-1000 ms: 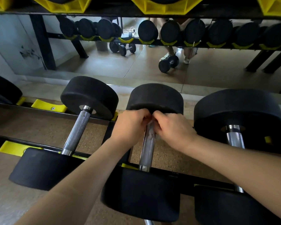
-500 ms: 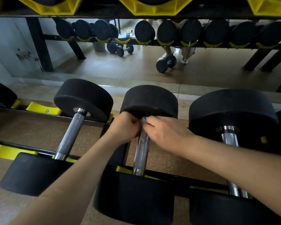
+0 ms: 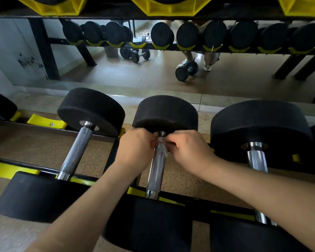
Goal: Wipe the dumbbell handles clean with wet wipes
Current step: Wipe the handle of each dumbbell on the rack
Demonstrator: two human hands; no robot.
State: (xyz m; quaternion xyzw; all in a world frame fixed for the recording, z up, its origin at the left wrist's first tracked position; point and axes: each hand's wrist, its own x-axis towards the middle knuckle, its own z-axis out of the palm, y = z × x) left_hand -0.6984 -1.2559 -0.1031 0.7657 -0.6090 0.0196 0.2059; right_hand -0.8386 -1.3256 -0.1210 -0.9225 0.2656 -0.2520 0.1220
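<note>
Handle (image 3: 157, 168) runs lengthwise toward us from the grip; our left hand (image 3: 135, 148) and right hand (image 3: 191, 151) both pinch the wipe (image 3: 162, 142) round its far end.

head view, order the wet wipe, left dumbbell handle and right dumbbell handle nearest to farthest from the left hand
1. wet wipe, at the left hand fingertips, on the middle handle.
2. left dumbbell handle, to that hand's left.
3. right dumbbell handle, far right, beyond the right hand.
</note>
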